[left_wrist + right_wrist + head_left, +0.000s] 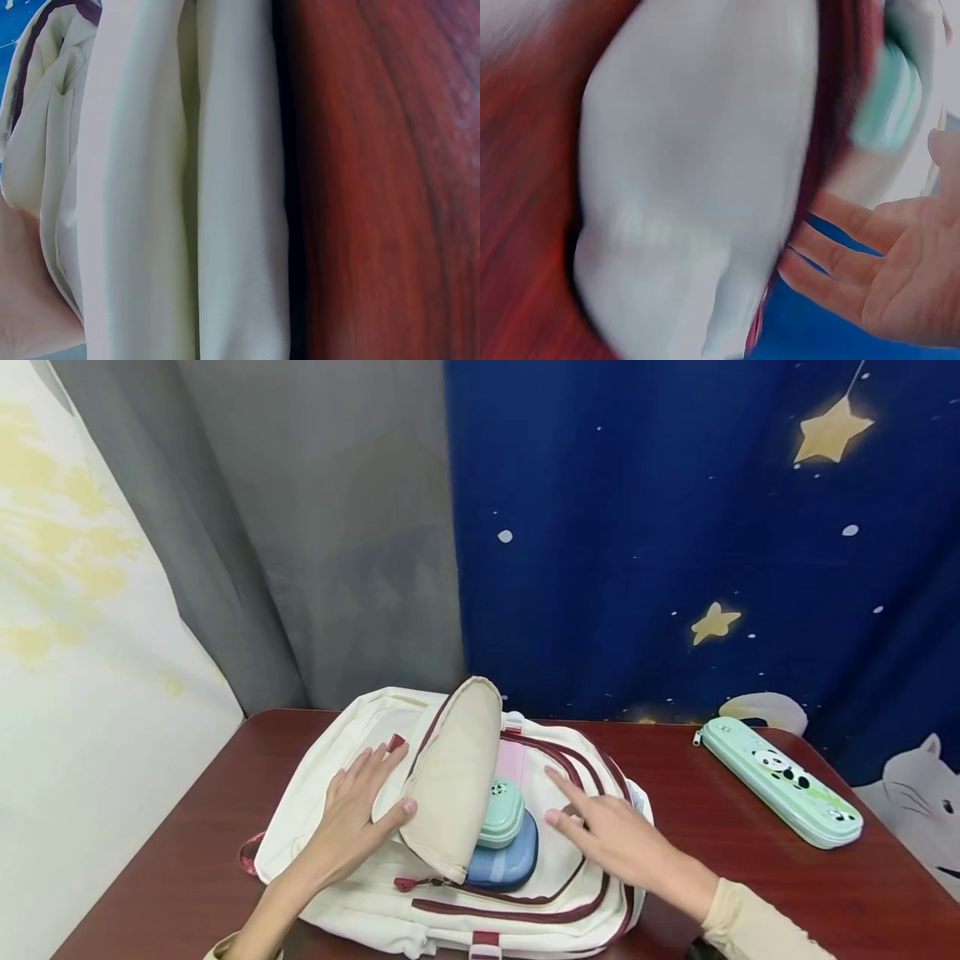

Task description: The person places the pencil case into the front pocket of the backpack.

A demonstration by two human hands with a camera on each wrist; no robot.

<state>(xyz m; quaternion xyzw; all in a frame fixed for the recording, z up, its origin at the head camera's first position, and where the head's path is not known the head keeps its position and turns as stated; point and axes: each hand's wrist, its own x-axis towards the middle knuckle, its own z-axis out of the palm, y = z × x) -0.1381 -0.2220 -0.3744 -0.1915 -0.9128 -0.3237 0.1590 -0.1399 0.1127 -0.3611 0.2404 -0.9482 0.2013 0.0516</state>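
The bag (pixel 558 860) lies on its back under both hands, its front pocket unzipped; the left hand (pixel 356 814) has its fingers straight and parted over the bag's pale front, grasping nothing, with the thumb tip at the edge of the raised flap (pixel 453 777); the right hand (pixel 622 835) is likewise released, its fingers stretched out over the other side of the pocket, index finger and thumb aimed toward the opening. The flap stands up between the two hands, blocking the left fingers' straight way to what sits in the pocket and hiding part of it; the blue case (pixel 506 867) lies to the left of the right thumb, low in the opening; the small mint case (pixel 504 817) rests against its upper part, near the right thumb but apart from it; a pink item (pixel 512 762), mostly covered, shows to the left of the right index fingertip.

Beyond the fingers of both hands hang a blue curtain (pixel 585 585) with stars and a grey curtain (pixel 360 527); the dark red surface (pixel 720 843) spreads under the bag and out past each hand; the long mint pencil case (pixel 780 781) with pandas lies well apart, to the right of the right fingers; a dark red zipper pull (pixel 406 884) lies below the left thumb; a small red tab (pixel 395 742) sits at the left fingertips.
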